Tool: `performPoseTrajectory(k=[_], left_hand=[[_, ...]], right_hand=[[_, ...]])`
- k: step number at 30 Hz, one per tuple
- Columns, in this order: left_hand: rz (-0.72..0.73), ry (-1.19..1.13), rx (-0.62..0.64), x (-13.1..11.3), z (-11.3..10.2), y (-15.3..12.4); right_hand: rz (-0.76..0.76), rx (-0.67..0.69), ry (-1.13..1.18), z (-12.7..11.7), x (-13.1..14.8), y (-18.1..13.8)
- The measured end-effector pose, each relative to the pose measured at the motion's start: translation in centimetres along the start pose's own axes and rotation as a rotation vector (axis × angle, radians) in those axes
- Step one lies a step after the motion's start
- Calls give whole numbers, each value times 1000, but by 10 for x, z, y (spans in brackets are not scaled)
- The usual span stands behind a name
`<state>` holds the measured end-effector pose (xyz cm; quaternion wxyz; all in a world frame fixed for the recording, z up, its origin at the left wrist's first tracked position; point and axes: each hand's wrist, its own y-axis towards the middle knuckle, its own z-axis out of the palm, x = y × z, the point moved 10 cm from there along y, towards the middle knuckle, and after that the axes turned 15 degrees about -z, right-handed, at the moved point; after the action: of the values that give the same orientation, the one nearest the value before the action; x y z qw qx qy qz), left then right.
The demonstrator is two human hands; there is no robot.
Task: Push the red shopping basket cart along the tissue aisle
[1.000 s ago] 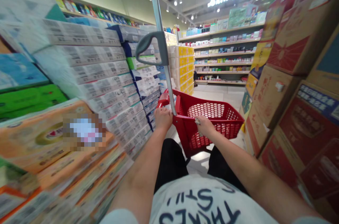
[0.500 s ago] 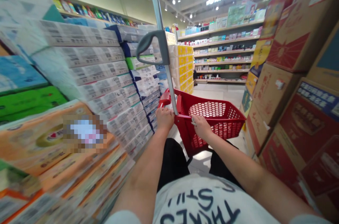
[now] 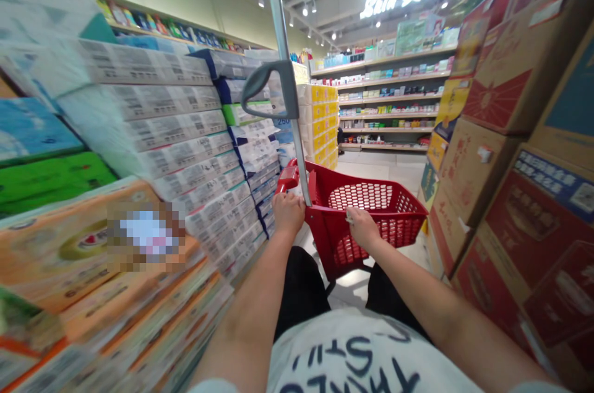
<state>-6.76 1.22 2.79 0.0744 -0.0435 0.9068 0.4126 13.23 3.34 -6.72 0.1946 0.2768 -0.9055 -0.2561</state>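
Observation:
A red plastic shopping cart [image 3: 320, 238] with perforated walls stands in front of my body, its basket pointing ahead and to the right. My left hand [image 3: 289, 215] is closed on the cart at its near left corner, by the red handle [image 3: 288, 176]. Farther right, my right hand [image 3: 365, 230] is closed over the basket's side rim; something small and pale shows at its fingers, too small to name. A metal pole [image 3: 281, 28] with a grey loop grip [image 3: 291, 90] rises from the cart beside my left hand. The visible part of the basket holds nothing I can make out.
Stacked tissue packs [image 3: 176, 120] line the left side, with orange packs [image 3: 93, 238] close by. Yellow-and-white packs [image 3: 325, 120] stand farther ahead. Piled cartons [image 3: 492, 164] wall the right side near the basket. Shelves of small goods [image 3: 390, 96] cross the far end beyond pale floor.
My right hand has slid slightly right along the basket rim. The cart and pole sit a little lower in view. My left hand keeps its hold.

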Motion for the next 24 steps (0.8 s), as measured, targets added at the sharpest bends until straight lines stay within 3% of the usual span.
performPoseTrajectory(k=[2,4,10,13,17,20,24], left_hand=[[-13,-6,-5,0,-1,0],[-28,-15,-8,-1,-1,0],[-19,-36,-2,-3,-4,-3],[-17,-45,6,-2,-5,-4],[-40,-57,11,-1,-5,-3],[-51,-67,11,1,-5,-2],[-35,-56,17,1,-5,-2]], right_hand=[[101,23,-23,-3,-16,-4],[144,50,-28,-2,-13,2],[-42,-5,30,5,30,19],[-58,-3,18,3,19,8],[92,30,-36,-1,-6,1],[118,61,-36,2,-1,6],[40,53,-41,0,5,4]])
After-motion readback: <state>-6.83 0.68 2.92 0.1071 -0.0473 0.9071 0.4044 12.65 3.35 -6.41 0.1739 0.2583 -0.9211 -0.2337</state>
